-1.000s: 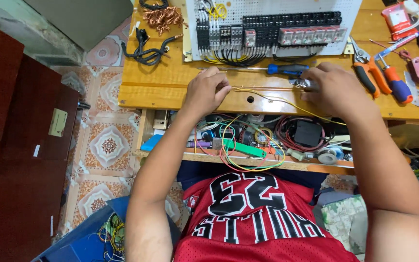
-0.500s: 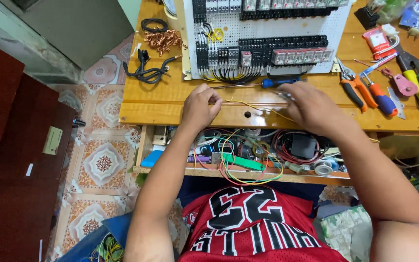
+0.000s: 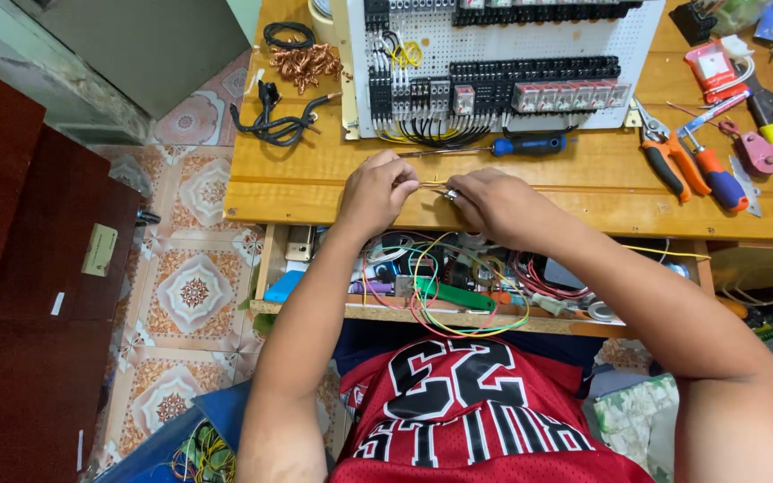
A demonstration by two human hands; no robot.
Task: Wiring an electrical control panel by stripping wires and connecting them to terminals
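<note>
Near the table's (image 3: 315,192) front edge, the left hand (image 3: 378,190) and right hand (image 3: 492,204) pinch a thin yellow wire (image 3: 431,184) between them. It looks light, limp and easily kinked, best gripped close to its end. Beyond lies a blue-handled screwdriver (image 3: 530,144), then the perforated wiring panel (image 3: 512,45). Compared with a second ago, the hands have drawn closer together.

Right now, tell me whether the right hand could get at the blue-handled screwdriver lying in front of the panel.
Probably yes. The blue-handled screwdriver lies flat on the wooden bench, just beyond the right hand, with bare wood between them. But that hand is pinching a thin wire together with the left hand, so it would have to let go first.
</note>
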